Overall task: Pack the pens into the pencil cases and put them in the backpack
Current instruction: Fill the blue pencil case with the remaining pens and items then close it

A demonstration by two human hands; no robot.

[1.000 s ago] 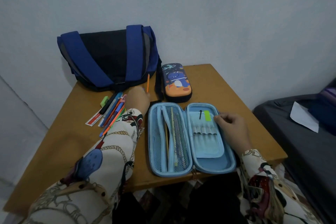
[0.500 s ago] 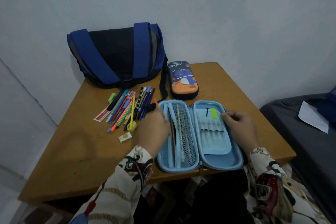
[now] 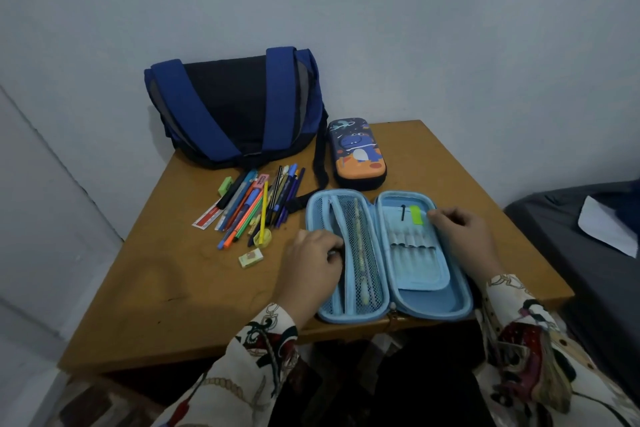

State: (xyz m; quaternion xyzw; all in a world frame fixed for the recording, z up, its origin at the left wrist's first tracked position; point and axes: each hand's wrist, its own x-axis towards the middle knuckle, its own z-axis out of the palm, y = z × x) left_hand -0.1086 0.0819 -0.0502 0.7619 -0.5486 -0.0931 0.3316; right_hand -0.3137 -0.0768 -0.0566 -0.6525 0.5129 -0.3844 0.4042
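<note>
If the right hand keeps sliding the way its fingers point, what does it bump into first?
Probably the green tab on the flap of the open blue case. The right hand has its fingers pointing left across that flap, and the tab sits just beyond the fingertips. Depth is hard to judge, so it might pass above.

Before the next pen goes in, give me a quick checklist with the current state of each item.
1. Light blue pencil case open flat: ok.
2. Right hand steadying its right half: ok.
3. Left hand free of a pen: cannot tell, fingers curled at the mesh pocket.
4. Loose pens within reach on the table: ok.
5. Dinosaur pencil case opened: not ok, closed.
6. Backpack opening visible: cannot tell.
</note>
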